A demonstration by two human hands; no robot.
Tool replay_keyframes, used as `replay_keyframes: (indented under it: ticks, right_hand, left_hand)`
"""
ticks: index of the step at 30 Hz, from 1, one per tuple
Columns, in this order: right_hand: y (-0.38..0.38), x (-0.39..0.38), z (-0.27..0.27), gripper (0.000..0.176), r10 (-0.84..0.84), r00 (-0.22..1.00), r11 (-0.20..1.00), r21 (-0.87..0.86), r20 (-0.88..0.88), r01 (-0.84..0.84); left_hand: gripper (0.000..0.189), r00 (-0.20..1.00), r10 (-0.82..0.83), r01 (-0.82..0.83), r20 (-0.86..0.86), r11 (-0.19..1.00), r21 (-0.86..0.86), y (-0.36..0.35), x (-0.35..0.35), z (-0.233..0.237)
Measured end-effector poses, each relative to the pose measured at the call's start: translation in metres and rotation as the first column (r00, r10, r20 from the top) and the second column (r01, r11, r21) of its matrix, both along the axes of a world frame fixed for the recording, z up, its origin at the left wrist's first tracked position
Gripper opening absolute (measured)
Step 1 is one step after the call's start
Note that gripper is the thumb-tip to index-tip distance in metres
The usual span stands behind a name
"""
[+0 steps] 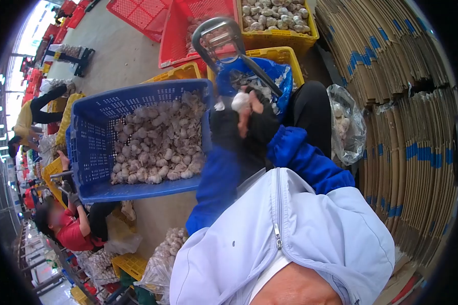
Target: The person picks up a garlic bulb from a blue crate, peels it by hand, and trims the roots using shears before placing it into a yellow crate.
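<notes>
A pale garlic bulb (240, 101) is up between my two hands, above the front of my body. My right hand (258, 109), in a dark glove with bare fingertips showing, has its fingers bent against the bulb. My left hand (225, 122) is dark-gloved too and close beside the bulb, but motion smears it and its fingers cannot be made out. Just beyond my hands, a blue liner (287, 76) with loose garlic skins sits in a yellow crate (296, 66). A curved metal frame (219, 38) rises over it. To the left, a blue crate (132, 195) holds many garlic bulbs (155, 140).
Red crates (170, 51) and a yellow crate of garlic (305, 35) stand ahead. Flattened cardboard boxes (387, 61) are stacked at right, beside a clear plastic bag (352, 127). At left, a co-worker in a red shirt (76, 231) sits; another person (25, 122) bends farther back.
</notes>
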State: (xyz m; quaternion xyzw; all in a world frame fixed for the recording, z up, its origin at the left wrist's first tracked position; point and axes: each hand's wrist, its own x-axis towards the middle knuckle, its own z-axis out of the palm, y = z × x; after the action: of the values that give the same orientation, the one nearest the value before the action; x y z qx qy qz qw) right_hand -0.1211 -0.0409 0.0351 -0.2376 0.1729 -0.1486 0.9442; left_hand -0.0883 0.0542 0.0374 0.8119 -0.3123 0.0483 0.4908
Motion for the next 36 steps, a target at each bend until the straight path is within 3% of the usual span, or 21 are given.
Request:
replay_keyframes:
  ticks: [2,3,4,6,8,11,14,16,17,18,19,20,21,24,25,27,29,30,32,34,36]
  right_hand:
    - [0.0,0.0,-0.018,0.027,0.136,0.99,0.977,-0.173,0.037,-0.127]
    - [-0.004,0.001,-0.03,0.026,0.211,0.977,0.932,-0.306,0.02,-0.195]
    - [-0.009,0.002,-0.042,0.025,0.277,0.961,0.866,-0.434,0.0,-0.249]
    - [-0.025,-0.014,0.022,0.026,0.241,0.963,0.485,-0.845,-0.12,-0.227]
    - [-0.028,-0.016,0.024,0.026,0.34,0.937,0.661,-0.69,-0.075,-0.295]
    - [-0.026,-0.014,0.035,0.028,0.349,0.933,0.826,-0.442,-0.085,-0.349]
    - [-0.026,-0.004,0.013,0.031,0.266,0.94,0.809,-0.479,-0.216,-0.339]
    - [-0.026,0.003,-0.007,0.031,0.185,0.96,0.678,-0.68,-0.21,-0.279]
    - [-0.025,0.006,-0.016,0.03,0.146,0.97,0.597,-0.765,-0.196,-0.244]
    - [-0.025,0.006,-0.017,0.031,0.049,0.966,0.237,-0.937,-0.254,-0.258]
    - [-0.025,0.006,-0.019,0.032,-0.063,0.963,-0.162,-0.949,-0.263,-0.27]
    - [-0.027,0.005,-0.022,0.033,-0.17,0.96,-0.532,-0.8,-0.221,-0.278]
    - [-0.033,0.013,-0.052,0.034,-0.146,0.968,-0.566,-0.785,-0.204,-0.25]
    - [-0.038,0.007,-0.037,0.04,-0.172,0.961,-0.455,-0.847,-0.218,-0.274]
    - [-0.04,0.01,-0.029,0.038,-0.121,0.982,-0.196,-0.967,-0.142,-0.164]
    - [-0.015,0.011,-0.01,0.034,0.216,0.969,0.235,-0.97,0.12,0.068]
    - [0.005,-0.015,0.013,0.029,0.168,0.98,0.519,-0.855,0.109,0.007]
    - [0.011,-0.03,0.02,0.026,0.039,0.996,0.605,-0.792,-0.077,-0.085]
    - [-0.01,-0.028,-0.005,0.028,-0.1,0.994,0.778,-0.626,-0.034,0.057]
    - [-0.061,-0.044,-0.012,0.021,-0.229,0.97,0.775,-0.588,0.079,0.231]
    - [-0.127,-0.074,-0.03,0.021,-0.45,0.893,0.523,-0.801,0.031,0.291]
  left_hand:
    - [0.04,0.966,-0.109,0.08,-0.235,0.988,-0.131,0.003,0.004,-0.005]
    - [0.037,0.856,-0.174,0.052,-0.486,0.966,-0.254,0.005,0.003,0.008]
    - [0.035,0.872,-0.24,0.148,-0.427,0.96,-0.237,0.008,0.003,0.009]
    - [0.031,0.874,-0.379,0.33,-0.305,0.922,-0.201,0.013,0.004,0.012]
    - [0.034,0.738,-0.475,0.3,-0.479,0.867,-0.398,0.014,-0.008,0.019]
    - [0.046,0.606,-0.528,0.329,-0.595,0.847,-0.417,0.018,-0.008,0.021]
    - [0.036,0.523,-0.575,0.326,-0.629,0.817,-0.477,0.021,-0.006,0.02]
    - [0.032,0.463,-0.622,0.294,-0.632,0.78,-0.552,0.026,-0.001,0.011]
    - [0.033,0.418,-0.654,0.264,-0.63,0.751,-0.605,0.032,0.003,0.001]
    - [0.035,0.373,-0.686,0.23,-0.625,0.721,-0.654,0.035,0.006,-0.001]
    - [0.036,0.309,-0.726,0.173,-0.614,0.678,-0.714,0.038,0.007,-0.002]
    - [0.038,0.248,-0.766,0.11,-0.594,0.631,-0.768,0.039,0.007,-0.004]
    - [0.04,0.191,-0.804,0.043,-0.563,0.58,-0.813,0.041,0.008,-0.004]
    - [0.047,0.348,-0.711,0.119,-0.611,0.68,-0.724,0.057,0.015,-0.035]
    - [0.045,0.31,-0.744,0.178,-0.591,0.656,-0.733,0.063,0.017,-0.031]
    - [0.042,0.778,-0.247,0.114,-0.578,0.96,-0.256,0.074,0.014,-0.064]
    - [0.035,0.913,-0.11,0.035,-0.394,0.981,-0.191,0.039,-0.003,-0.063]
    - [0.037,0.907,-0.206,0.062,-0.368,0.929,-0.365,0.009,-0.017,-0.023]
    - [0.047,0.697,-0.389,0.152,-0.602,0.901,-0.407,0.01,-0.023,-0.019]
    - [0.048,0.489,-0.394,0.27,-0.779,0.917,-0.294,0.032,-0.01,-0.044]
    - [0.048,0.629,-0.33,0.194,-0.704,0.943,-0.269,0.057,0.0,-0.048]
